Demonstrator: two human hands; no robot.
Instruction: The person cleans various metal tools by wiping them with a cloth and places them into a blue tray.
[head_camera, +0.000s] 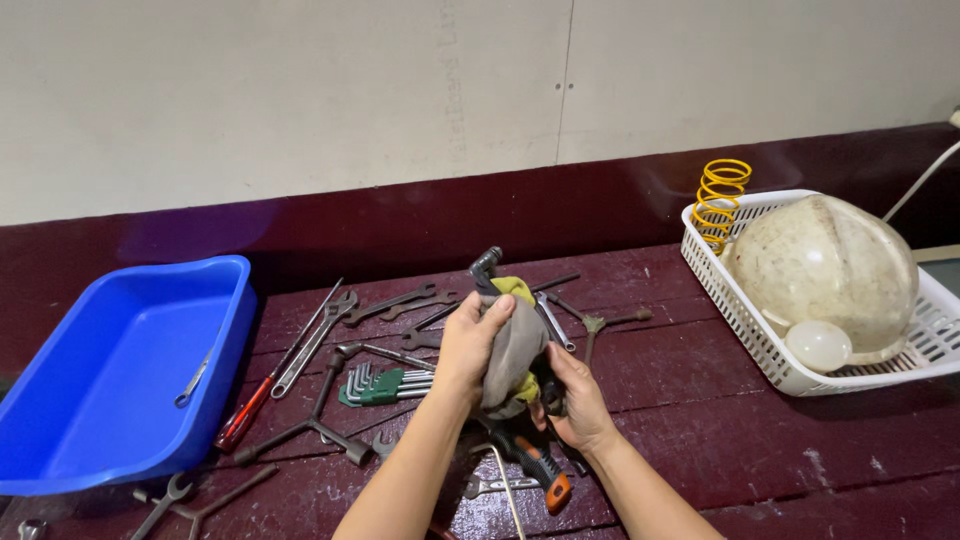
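Above the table (760, 440), mid-wipe: left hand (468, 345) clamping grey-yellow rag (512, 355) round metal tool (487, 266), right hand (572, 400) gripping below. Next: probably turning tool, steady hold.

A grey and yellow-green rag (512, 345) is bunched around a dark metal tool (486, 266), which is held tilted above the tabletop, only its angled head being seen above the cloth.
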